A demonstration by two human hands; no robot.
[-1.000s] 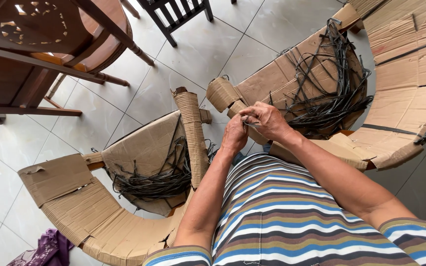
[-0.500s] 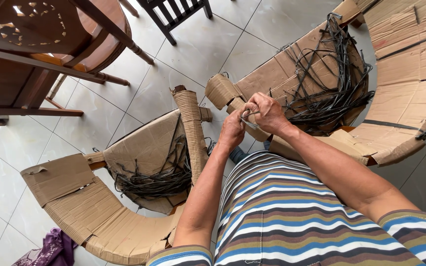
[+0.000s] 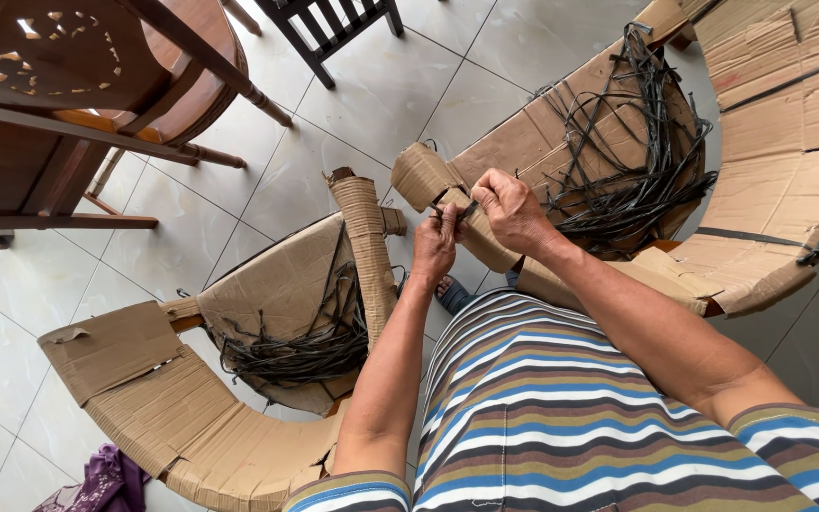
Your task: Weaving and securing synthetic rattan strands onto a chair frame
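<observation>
Up close, the left hand [image 3: 434, 248] and right hand [image 3: 512, 210] both pinch a dark strap [image 3: 457, 212] against the cardboard-wrapped chair arm [image 3: 428, 177], pulling it taut. Loose straps [image 3: 618, 180] lie bundled on the wrapped seat behind, within reach.

I see a short-sleeved shirt [image 3: 571, 408] striped across in blue, white, olive and brown filling the lower right of the frame, with both forearms bare below its striped sleeve cuffs.
</observation>
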